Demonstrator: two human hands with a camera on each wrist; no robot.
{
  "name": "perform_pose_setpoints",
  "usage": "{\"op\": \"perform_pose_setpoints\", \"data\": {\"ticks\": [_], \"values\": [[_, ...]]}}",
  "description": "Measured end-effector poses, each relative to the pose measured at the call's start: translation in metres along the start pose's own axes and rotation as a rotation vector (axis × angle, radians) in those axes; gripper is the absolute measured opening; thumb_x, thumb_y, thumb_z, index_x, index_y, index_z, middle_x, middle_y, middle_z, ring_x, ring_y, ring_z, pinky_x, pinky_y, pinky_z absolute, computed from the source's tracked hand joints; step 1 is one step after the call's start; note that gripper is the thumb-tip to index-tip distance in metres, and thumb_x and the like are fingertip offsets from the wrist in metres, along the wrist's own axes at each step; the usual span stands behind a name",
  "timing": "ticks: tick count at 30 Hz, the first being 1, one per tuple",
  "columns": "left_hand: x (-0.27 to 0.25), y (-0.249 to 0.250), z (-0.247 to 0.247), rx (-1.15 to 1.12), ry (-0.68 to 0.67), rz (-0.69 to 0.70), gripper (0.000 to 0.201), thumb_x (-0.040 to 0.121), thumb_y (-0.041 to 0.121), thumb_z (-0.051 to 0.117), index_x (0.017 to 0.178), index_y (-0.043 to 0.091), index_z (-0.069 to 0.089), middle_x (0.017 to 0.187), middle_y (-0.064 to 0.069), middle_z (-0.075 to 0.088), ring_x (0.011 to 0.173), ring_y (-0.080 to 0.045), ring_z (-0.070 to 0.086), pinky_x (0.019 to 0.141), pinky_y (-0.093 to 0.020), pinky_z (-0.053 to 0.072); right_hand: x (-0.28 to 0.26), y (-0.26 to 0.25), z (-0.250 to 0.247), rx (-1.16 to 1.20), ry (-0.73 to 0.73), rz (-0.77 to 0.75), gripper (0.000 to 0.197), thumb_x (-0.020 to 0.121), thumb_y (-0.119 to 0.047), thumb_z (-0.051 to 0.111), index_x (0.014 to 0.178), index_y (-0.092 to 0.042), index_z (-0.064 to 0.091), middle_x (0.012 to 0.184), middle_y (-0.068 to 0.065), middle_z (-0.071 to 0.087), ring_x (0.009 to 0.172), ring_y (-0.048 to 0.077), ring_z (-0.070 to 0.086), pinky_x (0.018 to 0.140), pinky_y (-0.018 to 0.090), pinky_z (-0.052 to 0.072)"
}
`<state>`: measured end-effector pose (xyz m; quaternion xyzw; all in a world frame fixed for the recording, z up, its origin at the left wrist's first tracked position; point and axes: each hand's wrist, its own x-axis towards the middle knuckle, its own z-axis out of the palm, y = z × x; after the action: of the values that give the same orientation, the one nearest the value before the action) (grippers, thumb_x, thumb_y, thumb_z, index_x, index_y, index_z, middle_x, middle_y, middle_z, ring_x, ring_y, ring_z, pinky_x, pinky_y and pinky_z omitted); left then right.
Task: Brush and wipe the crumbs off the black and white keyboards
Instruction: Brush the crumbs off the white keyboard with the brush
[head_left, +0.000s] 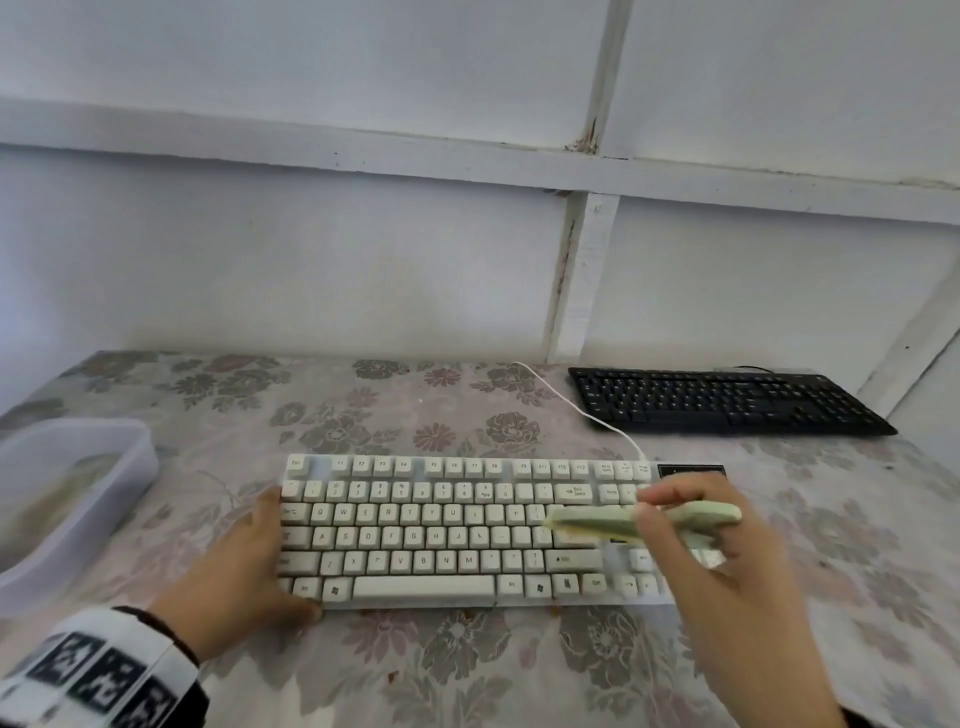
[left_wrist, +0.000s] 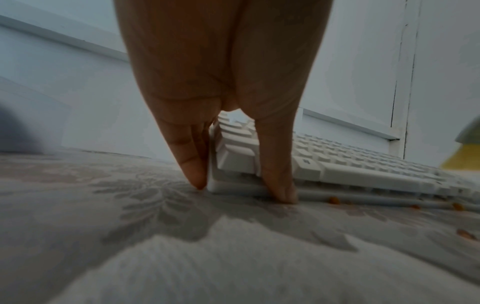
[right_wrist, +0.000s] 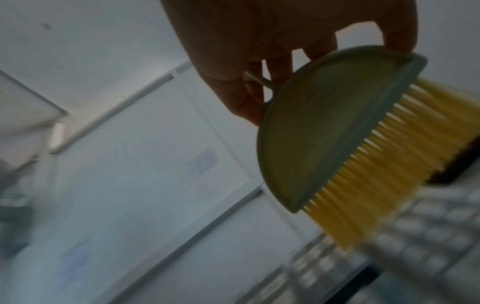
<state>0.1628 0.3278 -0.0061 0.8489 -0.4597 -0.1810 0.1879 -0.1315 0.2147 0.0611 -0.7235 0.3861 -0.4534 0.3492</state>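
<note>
Brushing under way on the white keyboard

Crumbs (left_wrist: 333, 200) lie along the front edge of the white keyboard (head_left: 415, 525), a few orange-brown specks on the flowered tabletop (head_left: 467, 670) just beside its base. The left hand (head_left: 244, 577) braces the keyboard's left end: in the left wrist view its fingers (left_wrist: 193, 166) press nearly straight against the side wall while the thumb bears on the front edge near the corner, so it steadies the board without lifting it. The right hand (head_left: 711, 561) has its fingers curled round a small green brush (head_left: 639, 519) with yellow bristles (right_wrist: 384, 164), held over the right part of the key rows with the bristles pointing down at the keys; blur hides whether they touch. The black keyboard (head_left: 727, 400) lies well apart at the back right of the tabletop, with no hand on it. A clear plastic tub (head_left: 78, 493) stands at the left.

By my reading, the step in hand is brushing the white keyboard, and the black one still waits. The next move probably calls for light strokes along the rows, pushing the debris off one edge, with the left hand holding firm so the board does not slide.
</note>
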Motion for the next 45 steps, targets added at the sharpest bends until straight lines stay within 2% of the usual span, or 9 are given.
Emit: {"op": "perform_pose_setpoints", "data": {"ticks": [3, 6, 9, 16, 20, 23, 30, 37, 45], "values": [[0.002, -0.002, 0.001, 0.011, 0.001, 0.021, 0.109, 0.058, 0.03, 0.083, 0.139, 0.016, 0.012, 0.132, -0.001, 0.042, 0.114, -0.013, 0.042, 0.099, -0.023, 0.035, -0.015, -0.014, 0.049, 0.077, -0.165, -0.063, 0.012, 0.085, -0.025, 0.065, 0.08, -0.035, 0.059, 0.086, -0.013, 0.061, 0.083, 0.008, 0.057, 0.065, 0.01, 0.044], [0.005, -0.01, 0.003, 0.017, 0.019, 0.06, 0.107, 0.054, 0.034, 0.083, 0.137, 0.017, 0.018, 0.128, 0.001, 0.044, 0.112, -0.012, 0.044, 0.096, -0.021, 0.037, -0.025, -0.027, 0.089, 0.073, -0.285, -0.15, 0.014, 0.077, -0.046, 0.052, 0.088, -0.038, 0.055, 0.094, -0.022, 0.058, 0.095, 0.006, 0.052, 0.088, 0.032, 0.043], [0.007, -0.015, 0.004, -0.008, 0.046, 0.098, 0.101, 0.051, 0.037, 0.084, 0.131, 0.017, 0.025, 0.121, 0.002, 0.048, 0.106, -0.011, 0.048, 0.091, -0.023, 0.041, -0.03, -0.034, 0.118, 0.075, -0.347, -0.247, 0.014, 0.077, -0.041, 0.05, 0.091, -0.037, 0.051, 0.096, -0.022, 0.057, 0.095, 0.001, 0.049, 0.09, 0.042, 0.041], [0.007, -0.015, 0.003, -0.057, 0.136, 0.158, 0.041, 0.089, 0.033, 0.049, 0.124, 0.019, 0.033, 0.118, 0.006, 0.051, 0.106, -0.007, 0.053, 0.086, -0.016, 0.039, -0.044, -0.031, 0.147, -0.023, -0.413, -0.285, 0.012, 0.078, -0.039, 0.048, 0.089, -0.034, 0.05, 0.092, -0.017, 0.054, 0.093, -0.001, 0.042, 0.1, 0.05, 0.032], [0.008, -0.016, 0.005, -0.034, 0.077, 0.159, 0.084, 0.066, 0.04, 0.076, 0.13, 0.018, 0.025, 0.115, 0.009, 0.045, 0.104, -0.007, 0.048, 0.084, -0.015, 0.034, -0.042, -0.026, 0.139, -0.184, -0.449, -0.202, 0.021, 0.075, -0.047, 0.037, 0.09, -0.036, 0.047, 0.085, -0.022, 0.053, 0.092, 0.004, 0.045, 0.103, 0.046, 0.026], [0.008, -0.016, 0.006, -0.035, 0.065, 0.13, 0.103, 0.05, 0.033, 0.085, 0.133, 0.018, 0.025, 0.117, 0.007, 0.045, 0.106, -0.008, 0.045, 0.087, -0.018, 0.036, -0.04, -0.024, 0.131, -0.388, -0.305, -0.255, 0.012, 0.07, -0.04, 0.042, 0.081, -0.037, 0.044, 0.075, -0.026, 0.052, 0.078, 0.006, 0.052, 0.085, 0.05, 0.045], [0.007, -0.01, 0.007, -0.028, 0.05, 0.076, 0.105, 0.055, 0.03, 0.084, 0.135, 0.02, 0.017, 0.119, 0.004, 0.046, 0.103, -0.009, 0.045, 0.085, -0.018, 0.038, -0.027, -0.031, 0.119, -0.082, -0.433, -0.184, 0.018, 0.074, -0.044, 0.041, 0.089, -0.036, 0.047, 0.092, -0.027, 0.053, 0.092, 0.001, 0.045, 0.101, 0.035, 0.024], [0.006, -0.007, 0.006, -0.033, 0.012, 0.049, 0.107, 0.059, 0.03, 0.082, 0.138, 0.021, 0.011, 0.123, 0.005, 0.044, 0.105, -0.008, 0.042, 0.088, -0.018, 0.035, -0.012, -0.02, 0.087, -0.334, -0.4, -0.079, 0.021, 0.075, -0.047, 0.036, 0.091, -0.038, 0.046, 0.098, -0.025, 0.053, 0.098, -0.005, 0.04, 0.105, 0.036, 0.019], [0.005, -0.007, 0.005, -0.041, 0.007, 0.031, 0.11, 0.058, 0.031, 0.083, 0.139, 0.022, 0.009, 0.128, 0.002, 0.044, 0.108, -0.01, 0.045, 0.093, -0.021, 0.038, -0.011, -0.022, 0.089, -0.063, -0.439, -0.127, 0.022, 0.074, -0.049, 0.041, 0.088, -0.035, 0.051, 0.099, -0.022, 0.052, 0.097, 0.005, 0.046, 0.095, 0.041, 0.038]]}}
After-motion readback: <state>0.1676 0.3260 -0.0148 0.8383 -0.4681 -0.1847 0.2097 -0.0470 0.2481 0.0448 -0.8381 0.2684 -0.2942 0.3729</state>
